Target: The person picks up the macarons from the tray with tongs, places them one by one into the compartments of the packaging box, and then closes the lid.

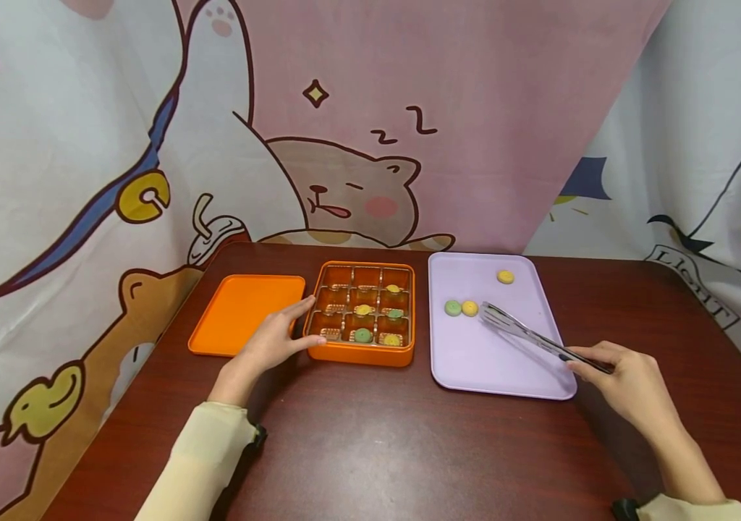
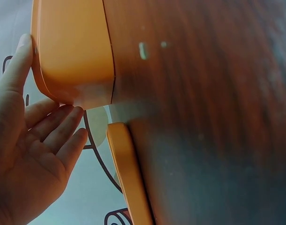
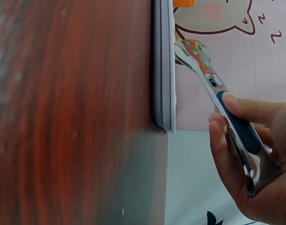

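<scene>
My right hand [image 1: 627, 383] grips metal tongs [image 1: 530, 336] by their dark handle, which the right wrist view shows between thumb and fingers. The tips of the tongs lie beside a yellow cookie [image 1: 469, 309] on the lilac tray [image 1: 501, 365]. A green cookie [image 1: 452, 308] sits just left of that one, and another yellow cookie [image 1: 505, 277] lies farther back. With thumb and fingers spread, my left hand [image 1: 271, 341] touches the left front corner of the orange box [image 1: 360, 354]. Its divided clear insert [image 1: 367, 278] holds several yellow and green cookies.
Left of the box lies a flat orange lid [image 1: 243, 311], partly behind the left hand. Everything stands on a dark brown wooden table [image 1: 370, 441]. A printed cartoon curtain [image 1: 475, 145] hangs behind the table and along its sides.
</scene>
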Available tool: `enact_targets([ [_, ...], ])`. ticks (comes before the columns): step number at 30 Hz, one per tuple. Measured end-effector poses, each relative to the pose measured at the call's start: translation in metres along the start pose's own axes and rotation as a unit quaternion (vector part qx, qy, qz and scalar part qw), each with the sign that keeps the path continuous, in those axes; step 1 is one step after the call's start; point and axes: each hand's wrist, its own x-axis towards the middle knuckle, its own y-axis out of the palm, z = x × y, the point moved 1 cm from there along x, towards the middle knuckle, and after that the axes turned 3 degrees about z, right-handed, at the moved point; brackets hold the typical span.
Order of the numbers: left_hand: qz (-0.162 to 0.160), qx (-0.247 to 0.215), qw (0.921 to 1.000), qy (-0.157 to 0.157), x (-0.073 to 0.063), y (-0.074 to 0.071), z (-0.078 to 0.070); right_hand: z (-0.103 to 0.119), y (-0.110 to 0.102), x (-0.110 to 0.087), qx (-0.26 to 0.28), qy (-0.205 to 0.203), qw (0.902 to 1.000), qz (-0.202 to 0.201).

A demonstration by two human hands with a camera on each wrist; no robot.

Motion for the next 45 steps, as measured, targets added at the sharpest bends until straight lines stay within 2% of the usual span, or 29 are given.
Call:
enact_targets([
  [25,0.001,-0.002,1.0,-0.003,0.0,0.0,-0.001,0.018,0.005,0.018,0.021,-0.022,0.9991,-0.029],
  [33,0.001,-0.009,1.0,-0.003,0.001,0.0,-0.001,0.024,0.009,0.025,0.026,-0.01,0.9992,-0.028],
  [45,0.0,-0.004,1.0,0.0,0.0,-0.001,-0.002,0.038,0.017,0.037,0.054,-0.015,0.9979,-0.032],
])
